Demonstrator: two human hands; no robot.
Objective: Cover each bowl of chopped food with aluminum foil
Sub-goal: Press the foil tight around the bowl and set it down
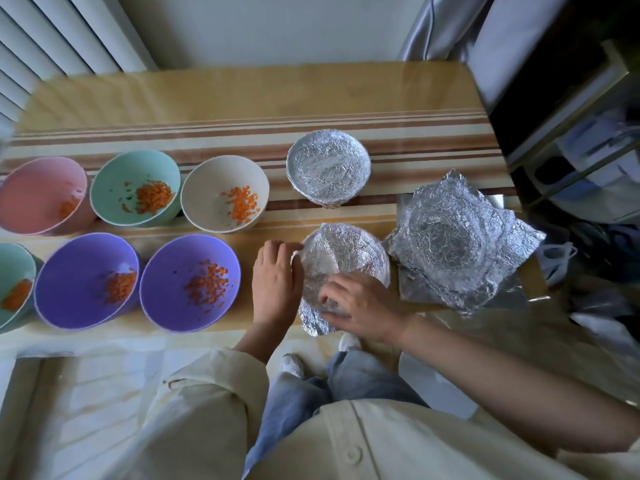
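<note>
A foil-wrapped bowl (346, 254) stands at the table's near edge, right of centre. My left hand (277, 282) lies against its left side, fingers curved along the foil at the rim. My right hand (360, 306) presses the foil down over its near rim, fingers bent onto the crinkled sheet. Behind it stands a second bowl covered with foil (328, 166). To the right lies a crumpled foil sheet (457, 244), moulded into a bowl shape, on flat foil sheets (516, 296). Several uncovered bowls hold chopped carrot: white (225, 194), mint (136, 188), pink (41, 195), two purple (190, 282) (86, 280).
Another mint bowl (14, 282) shows at the left edge. The striped tablecloth (242, 126) runs bare toward the wall behind the bowls. Shelving with clutter (588, 150) stands to the right of the table. A white plastic bag (557, 261) hangs by the right edge.
</note>
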